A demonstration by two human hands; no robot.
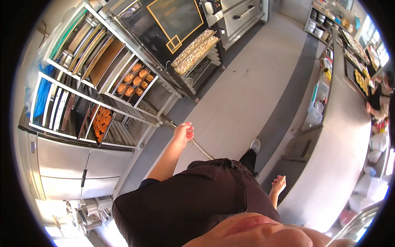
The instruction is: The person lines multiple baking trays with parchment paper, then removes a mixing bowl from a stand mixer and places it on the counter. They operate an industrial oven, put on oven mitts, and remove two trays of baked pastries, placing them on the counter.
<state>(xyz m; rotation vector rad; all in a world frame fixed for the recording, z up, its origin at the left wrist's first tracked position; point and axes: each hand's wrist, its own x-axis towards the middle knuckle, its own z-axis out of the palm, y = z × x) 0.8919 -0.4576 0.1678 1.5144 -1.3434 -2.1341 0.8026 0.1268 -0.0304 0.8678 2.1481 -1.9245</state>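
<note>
My left hand (184,132) hangs low at my left with its fingers curled and no object visible in it, a short way from a white-framed rack (145,108) of baking trays. The rack holds buns (131,80) and browned pieces on a lower tray (101,123). My right hand (278,184) hangs by my right side, fingers loosely curled, beside the steel counter (321,173). I see nothing held in it. My dark clothing fills the lower middle, with one shoe (255,145) on the tiled floor.
Long topped trays (195,51) stand before a dark oven (173,22); a steel oven (240,18) is beyond. Steel cabinet doors (61,160) are at left. The tiled aisle (230,99) runs ahead. Another person (382,94) works by a tray of yellow dough (361,80) at right.
</note>
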